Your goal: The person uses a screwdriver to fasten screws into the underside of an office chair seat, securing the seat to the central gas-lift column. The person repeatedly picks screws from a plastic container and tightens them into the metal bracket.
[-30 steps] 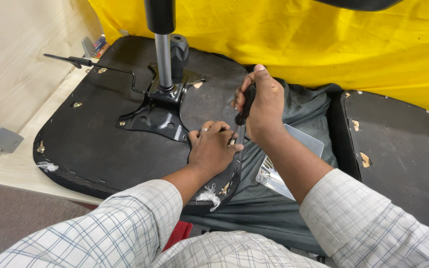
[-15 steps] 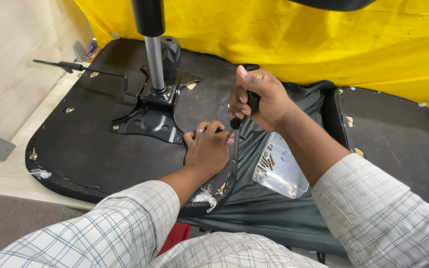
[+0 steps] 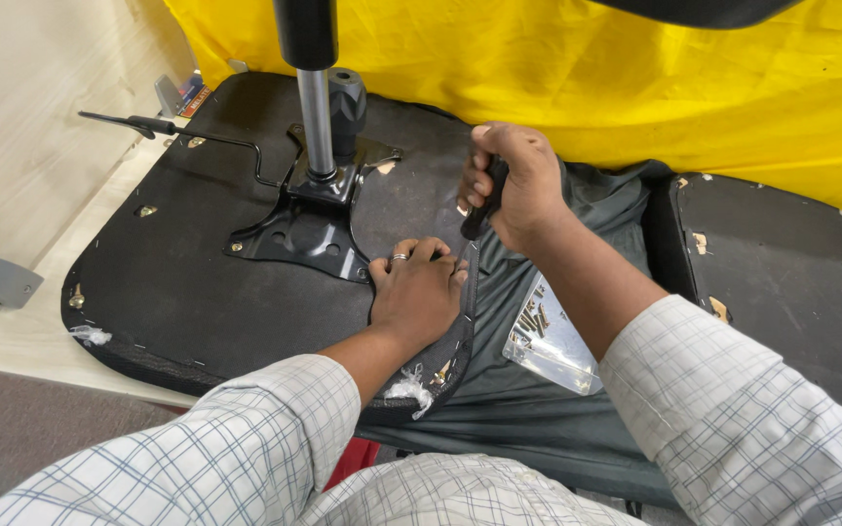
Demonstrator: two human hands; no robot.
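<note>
Yellow cloth behind; black, scuffed seat base [image 3: 177, 292], apparently upturned.

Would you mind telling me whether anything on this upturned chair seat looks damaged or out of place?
Yes. The black seat underside is worn: white stuffing pokes out at its near edge, and another tuft at the left rim. The neighbouring black panel has chipped spots showing tan beneath.

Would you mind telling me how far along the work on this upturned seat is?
Done: grey fabric already hangs loose off the right edge of the black upturned seat base. In hand: the left hand presses that edge while the right hand drives a black-handled tool down at it. Left: staples still dot the near edge, and the black metal bracket remains bolted on.
</note>
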